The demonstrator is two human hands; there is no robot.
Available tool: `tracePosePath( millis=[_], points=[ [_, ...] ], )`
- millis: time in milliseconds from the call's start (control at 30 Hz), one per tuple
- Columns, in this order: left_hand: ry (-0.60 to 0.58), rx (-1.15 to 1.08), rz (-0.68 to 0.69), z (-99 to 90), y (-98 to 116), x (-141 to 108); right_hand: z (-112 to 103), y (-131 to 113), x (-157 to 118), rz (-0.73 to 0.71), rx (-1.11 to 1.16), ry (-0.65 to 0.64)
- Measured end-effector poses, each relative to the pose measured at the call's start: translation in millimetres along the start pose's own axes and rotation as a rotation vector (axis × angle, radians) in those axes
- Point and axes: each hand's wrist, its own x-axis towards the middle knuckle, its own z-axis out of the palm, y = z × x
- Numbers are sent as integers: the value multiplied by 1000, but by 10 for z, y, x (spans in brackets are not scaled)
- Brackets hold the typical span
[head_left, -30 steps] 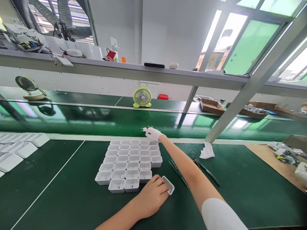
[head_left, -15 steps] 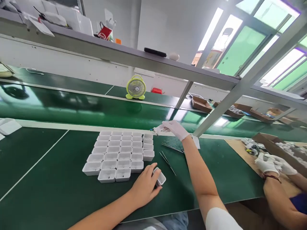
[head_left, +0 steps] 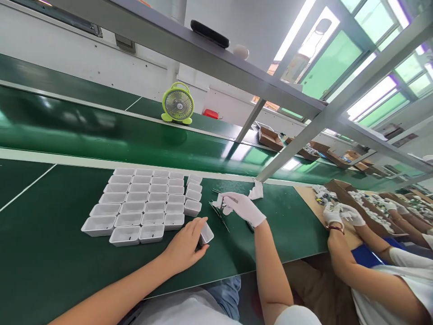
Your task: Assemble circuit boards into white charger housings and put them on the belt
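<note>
My bare left hand (head_left: 186,243) grips a small white plastic box (head_left: 207,234), tilted on the green table. In a white glove, my right hand (head_left: 241,208) pinches a small white part (head_left: 219,200), too small to make out fully. Metal tweezers (head_left: 222,220) lie just below the right fingers, and a second pair is partly hidden behind that hand. To the left of my left hand stand rows of white boxes (head_left: 130,220), open at the top; some in front hold a small dark piece.
A crumpled white cloth (head_left: 256,190) lies by the shelf post. The green fan (head_left: 178,104) stands beyond the conveyor (head_left: 101,144). At right, a co-worker's gloved hands (head_left: 341,214) work beside a cardboard box (head_left: 352,198) of white parts. An overhead shelf (head_left: 257,76) crosses above.
My right hand has come down and nearer with the white part, now over the tweezers. My left hand stays on the box. The view has swung right, showing more co-workers' arms.
</note>
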Motion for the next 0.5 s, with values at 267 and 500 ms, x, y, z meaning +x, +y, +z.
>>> tracePosePath(
  millis=[267,500],
  points=[
    [-52,-252,-122,-132,43,22,450,-2,-7,242,-327,252],
    [118,-301,33,-310,99,7,682,-88,222,342,-365,256]
  ],
)
